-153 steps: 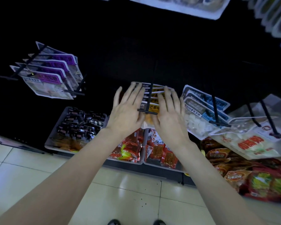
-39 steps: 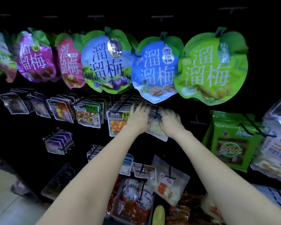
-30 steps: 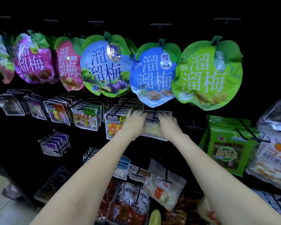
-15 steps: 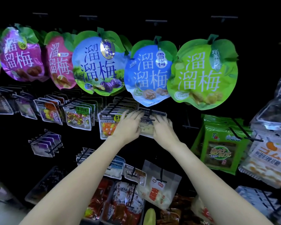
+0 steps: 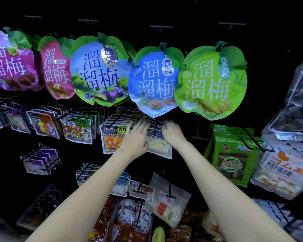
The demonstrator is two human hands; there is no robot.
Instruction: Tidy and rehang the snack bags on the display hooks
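Note:
A stack of clear snack bags holding white candy (image 5: 159, 147) hangs on a black display hook (image 5: 152, 126) in the middle row, under the blue apple-shaped bag (image 5: 152, 81). My left hand (image 5: 136, 137) lies on the left side of the stack with straight fingers pointing up along the bag tops. My right hand (image 5: 171, 131) touches the right top edge of the same stack; its fingers look short and bent against the bags. The hook's tip shows between my two hands.
A bag of orange and yellow candy (image 5: 112, 138) hangs just left of my left hand. Green bags (image 5: 232, 159) hang to the right, large apple-shaped bags (image 5: 211, 81) above. More hooks with small bags (image 5: 142, 188) and trays of red packets (image 5: 129, 222) sit below.
Five seconds ago my hands pressed a stack on a low hook near the floor. Over the last second they stay on the white candy stack, sliding slightly up along it.

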